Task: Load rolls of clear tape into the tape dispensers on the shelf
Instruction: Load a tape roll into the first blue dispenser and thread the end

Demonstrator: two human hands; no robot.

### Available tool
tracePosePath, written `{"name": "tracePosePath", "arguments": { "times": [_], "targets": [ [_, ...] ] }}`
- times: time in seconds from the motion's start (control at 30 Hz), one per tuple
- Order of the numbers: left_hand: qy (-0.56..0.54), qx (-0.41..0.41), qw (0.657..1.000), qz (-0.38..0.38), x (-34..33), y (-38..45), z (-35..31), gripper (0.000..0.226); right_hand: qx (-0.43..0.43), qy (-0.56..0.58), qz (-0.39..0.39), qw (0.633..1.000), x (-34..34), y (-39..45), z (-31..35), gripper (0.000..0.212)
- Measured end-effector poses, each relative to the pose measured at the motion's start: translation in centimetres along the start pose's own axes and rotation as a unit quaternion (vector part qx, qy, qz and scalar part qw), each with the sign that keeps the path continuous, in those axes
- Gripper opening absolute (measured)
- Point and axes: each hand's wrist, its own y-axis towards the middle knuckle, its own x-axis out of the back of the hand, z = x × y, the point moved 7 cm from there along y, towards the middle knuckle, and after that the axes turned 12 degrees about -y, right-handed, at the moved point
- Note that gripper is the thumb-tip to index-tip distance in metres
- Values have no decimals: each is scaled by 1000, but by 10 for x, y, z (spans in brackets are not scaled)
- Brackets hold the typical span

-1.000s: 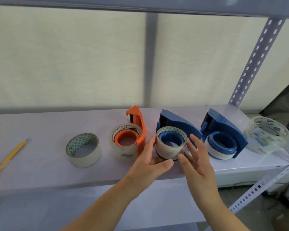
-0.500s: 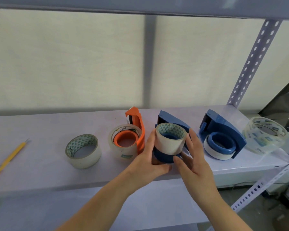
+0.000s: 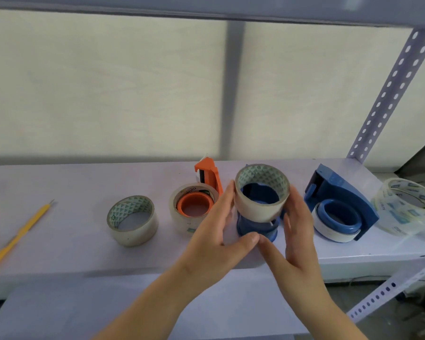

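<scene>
Tape dispensers: three on the shelf [image 3: 59, 241], in a row: one orange dispenser [image 3: 207, 182], a middle blue dispenser [image 3: 257, 228], and a right blue dispenser [image 3: 341, 200].
Tape rolls: five in all. A loose roll [image 3: 132, 220] lies flat to the left of the orange one; a roll on the orange hub [image 3: 194, 207]; the lifted roll [image 3: 261, 192] between the hands; a white roll on the right blue hub [image 3: 329, 228]; and a printed clear roll [image 3: 407, 207] leaning at the far right end of the shelf.
Lifted roll: tilted, open side toward me, raised off the middle blue dispenser, whose round base shows just under it.
Left hand [image 3: 214, 239]: palm turned inward, fingers reaching up against the roll's left side, thumb stretched along the front of the blue base. The fingers are only gently bent, pressing rather than wrapped around.
Right hand [image 3: 297, 239]: mirrors it, fingers straight and upright against the roll's right side, thumb pointing in to meet the left thumb tip.
Grip: the roll is squeezed between the two flat sets of fingers, neither hand closed round it.
Other: one yellow pen-like tool [image 3: 17, 236] near the shelf's left end, well apart from the rolls.
Frame: a perforated grey upright [image 3: 390, 94] at the right rear corner.
</scene>
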Motion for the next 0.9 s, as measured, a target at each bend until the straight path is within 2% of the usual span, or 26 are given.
{"name": "tracePosePath", "arguments": {
  "times": [0.1,0.2,0.27,0.33,0.43,0.53,0.9],
  "targets": [
    [-44,-70,994,-69,25,-14,-19,67,48,36,30,998,-24,7,26,88],
    [-37,-129,969,-206,80,-40,-22,50,74,56,117,989,-68,11,48,90],
    [-8,-133,949,-284,118,-57,-18,52,65,63,191,977,-103,10,54,92],
    [7,-136,931,-337,141,-71,-18,70,23,98,258,961,-132,8,55,92],
    [-5,-128,931,-341,153,-78,-16,71,-27,125,300,945,-161,5,50,91],
    [-28,-83,934,-345,163,-81,3,74,-49,145,318,936,-172,4,50,87],
    [-68,-42,942,-327,171,-79,14,62,-63,126,307,941,-180,1,49,89]
  ]
}}
